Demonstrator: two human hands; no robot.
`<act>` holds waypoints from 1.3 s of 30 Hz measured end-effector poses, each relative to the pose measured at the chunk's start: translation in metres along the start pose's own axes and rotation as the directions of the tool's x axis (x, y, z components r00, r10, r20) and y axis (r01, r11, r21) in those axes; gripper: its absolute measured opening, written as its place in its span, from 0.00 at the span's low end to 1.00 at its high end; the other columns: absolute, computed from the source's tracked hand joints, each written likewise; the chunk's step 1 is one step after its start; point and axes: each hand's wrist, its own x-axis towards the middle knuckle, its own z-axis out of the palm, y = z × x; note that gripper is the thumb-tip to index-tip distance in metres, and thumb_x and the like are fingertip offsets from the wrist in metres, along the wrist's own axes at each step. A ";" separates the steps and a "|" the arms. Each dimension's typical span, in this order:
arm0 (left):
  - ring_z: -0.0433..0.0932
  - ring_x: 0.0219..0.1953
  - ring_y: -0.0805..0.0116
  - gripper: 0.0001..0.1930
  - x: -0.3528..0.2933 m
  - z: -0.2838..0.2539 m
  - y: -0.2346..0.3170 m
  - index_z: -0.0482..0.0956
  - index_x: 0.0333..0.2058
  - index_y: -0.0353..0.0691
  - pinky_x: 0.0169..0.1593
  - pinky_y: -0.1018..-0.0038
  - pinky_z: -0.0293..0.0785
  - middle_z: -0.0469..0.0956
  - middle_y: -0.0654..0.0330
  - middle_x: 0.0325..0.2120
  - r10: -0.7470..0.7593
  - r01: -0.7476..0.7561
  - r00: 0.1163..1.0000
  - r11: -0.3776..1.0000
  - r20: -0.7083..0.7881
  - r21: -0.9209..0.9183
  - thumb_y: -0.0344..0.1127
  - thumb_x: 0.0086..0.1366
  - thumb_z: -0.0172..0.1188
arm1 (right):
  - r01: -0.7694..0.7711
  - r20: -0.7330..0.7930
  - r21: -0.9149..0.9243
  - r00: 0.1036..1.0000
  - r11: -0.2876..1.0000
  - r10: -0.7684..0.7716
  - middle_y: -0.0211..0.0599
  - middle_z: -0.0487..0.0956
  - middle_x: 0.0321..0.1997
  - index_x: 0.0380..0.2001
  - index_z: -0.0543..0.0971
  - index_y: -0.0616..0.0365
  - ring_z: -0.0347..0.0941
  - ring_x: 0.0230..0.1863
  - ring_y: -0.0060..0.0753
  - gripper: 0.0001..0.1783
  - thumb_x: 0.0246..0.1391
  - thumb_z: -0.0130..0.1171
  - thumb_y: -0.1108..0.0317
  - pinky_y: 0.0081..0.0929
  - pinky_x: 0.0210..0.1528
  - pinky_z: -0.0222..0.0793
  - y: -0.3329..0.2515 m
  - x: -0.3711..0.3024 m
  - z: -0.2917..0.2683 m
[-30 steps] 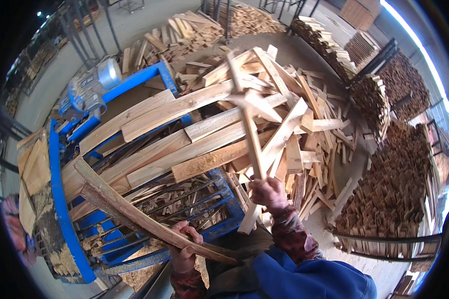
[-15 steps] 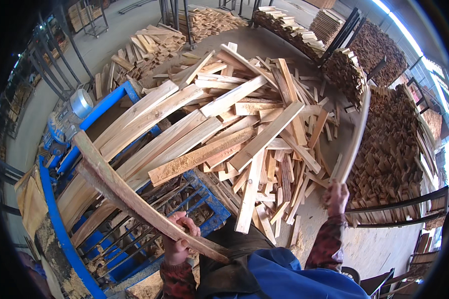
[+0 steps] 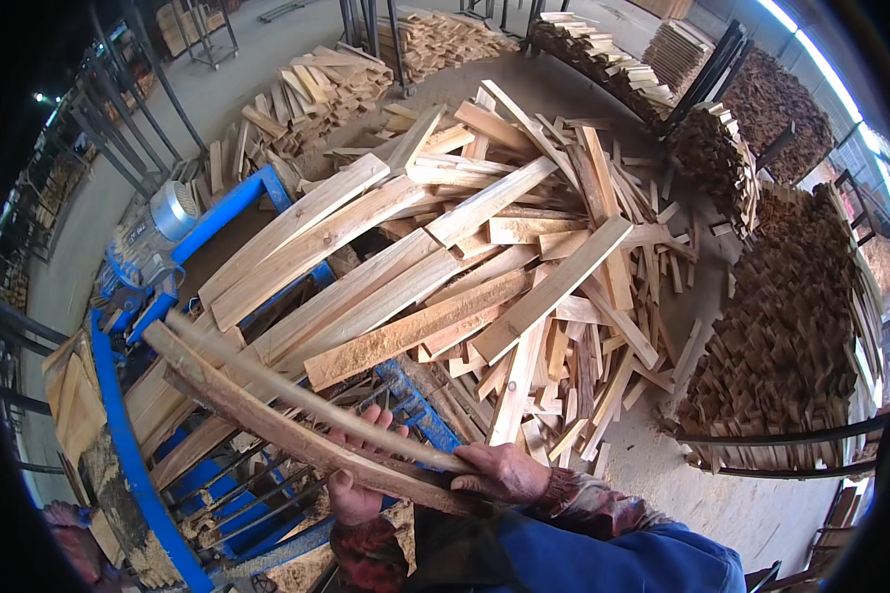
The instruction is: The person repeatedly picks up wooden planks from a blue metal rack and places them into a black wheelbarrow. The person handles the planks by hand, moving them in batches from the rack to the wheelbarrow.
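My left hand (image 3: 354, 499) is closed round a long, curved board with a bark edge (image 3: 257, 405), its thumb on the near side and fingers beyond. My right hand (image 3: 509, 471) grips the near end of a thinner wooden strip (image 3: 297, 390), partly smeared by motion. Both pieces slant to the upper left, the strip just above the board, their near ends close together in front of my body. Whether they touch along their length I cannot tell. Beneath them is a blue metal frame (image 3: 140, 455) with dark bars and sawdust.
Ahead lies a large heap of loose boards (image 3: 524, 227), several reaching over the blue frame. A motor (image 3: 173, 211) sits at its far left corner. Stacked wood (image 3: 781, 326) stands to the right behind a dark rail (image 3: 791, 438). Another person's sleeve (image 3: 79, 553) shows at lower left.
My right hand has come from the far right to the middle, swinging the strip round beside the board. My left hand still holds the board, and the view has shifted slightly.
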 end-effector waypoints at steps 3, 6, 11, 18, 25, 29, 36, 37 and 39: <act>0.71 0.50 0.59 0.43 0.014 -0.007 -0.009 0.57 0.62 0.36 0.58 0.51 0.66 0.70 0.54 0.48 0.046 -0.051 0.997 0.997 -0.066 -0.065 0.50 0.53 0.65 | 0.133 0.160 -0.014 0.979 0.991 -0.129 0.52 0.75 0.36 0.48 0.72 0.64 0.75 0.38 0.56 0.29 0.59 0.54 0.47 0.42 0.36 0.73 0.012 0.021 -0.019; 0.67 0.35 0.69 0.40 0.031 -0.008 -0.014 0.60 0.59 0.35 0.42 0.69 0.67 0.66 0.63 0.35 0.061 -0.074 0.987 0.994 -0.148 -0.080 0.48 0.52 0.66 | 0.300 0.165 0.173 0.930 0.938 -0.328 0.50 0.76 0.40 0.43 0.76 0.66 0.76 0.39 0.48 0.33 0.54 0.57 0.42 0.40 0.37 0.75 0.049 0.061 -0.048; 0.67 0.33 0.71 0.37 0.045 -0.005 -0.013 0.62 0.57 0.35 0.38 0.73 0.66 0.66 0.63 0.32 0.067 -0.083 0.980 0.993 -0.189 -0.080 0.46 0.52 0.66 | 0.062 -0.185 -0.523 0.965 0.850 -0.185 0.48 0.67 0.61 0.60 0.67 0.54 0.63 0.61 0.56 0.38 0.43 0.66 0.64 0.44 0.59 0.66 0.138 0.197 -0.168; 0.68 0.34 0.69 0.38 0.057 0.002 -0.032 0.62 0.57 0.34 0.38 0.71 0.68 0.67 0.62 0.32 0.062 -0.068 0.934 0.998 -0.353 -0.005 0.46 0.52 0.67 | 0.159 0.083 -0.846 0.982 0.509 -0.168 0.33 0.70 0.53 0.54 0.71 0.42 0.62 0.59 0.48 0.33 0.40 0.59 0.74 0.56 0.52 0.62 0.238 0.313 -0.205; 0.69 0.31 0.71 0.34 0.082 0.007 -0.049 0.64 0.53 0.35 0.37 0.75 0.69 0.66 0.64 0.29 -0.005 0.017 0.923 0.999 -0.385 0.029 0.47 0.52 0.64 | 0.561 -0.602 0.552 0.780 0.617 -0.171 0.32 0.77 0.38 0.41 0.75 0.63 0.73 0.34 0.27 0.18 0.62 0.54 0.57 0.27 0.34 0.74 0.239 0.353 -0.485; 0.70 0.33 0.69 0.40 0.089 0.007 -0.052 0.61 0.57 0.37 0.39 0.71 0.69 0.67 0.62 0.31 -0.066 0.061 0.918 0.998 -0.392 -0.024 0.45 0.49 0.69 | -0.053 -0.540 -0.402 0.820 0.914 -0.190 0.39 0.81 0.32 0.42 0.81 0.57 0.77 0.32 0.35 0.20 0.51 0.65 0.55 0.32 0.38 0.75 0.279 0.320 -0.498; 0.66 0.32 0.70 0.38 0.103 0.020 -0.055 0.61 0.57 0.37 0.39 0.73 0.67 0.65 0.65 0.28 -0.111 0.143 0.922 0.988 -0.372 0.059 0.48 0.53 0.69 | -0.440 -0.268 -0.437 0.896 0.784 0.353 0.51 0.75 0.55 0.55 0.74 0.61 0.71 0.58 0.48 0.48 0.41 0.62 0.30 0.36 0.61 0.63 0.385 0.301 -0.349; 0.66 0.32 0.70 0.41 0.103 0.018 -0.057 0.60 0.58 0.37 0.39 0.73 0.66 0.64 0.65 0.29 -0.121 0.155 0.915 0.986 -0.386 0.057 0.48 0.51 0.70 | -0.397 -0.238 -0.519 0.918 0.757 0.317 0.50 0.75 0.56 0.55 0.74 0.60 0.70 0.58 0.48 0.49 0.41 0.61 0.29 0.37 0.62 0.63 0.394 0.297 -0.342; 0.66 0.32 0.70 0.39 0.105 0.015 -0.060 0.61 0.58 0.37 0.39 0.73 0.66 0.65 0.64 0.28 -0.132 0.166 0.916 0.985 -0.378 0.057 0.47 0.52 0.69 | -0.406 -0.146 -0.576 0.905 0.710 0.399 0.48 0.74 0.57 0.56 0.74 0.58 0.69 0.59 0.47 0.50 0.39 0.60 0.28 0.39 0.62 0.62 0.407 0.285 -0.339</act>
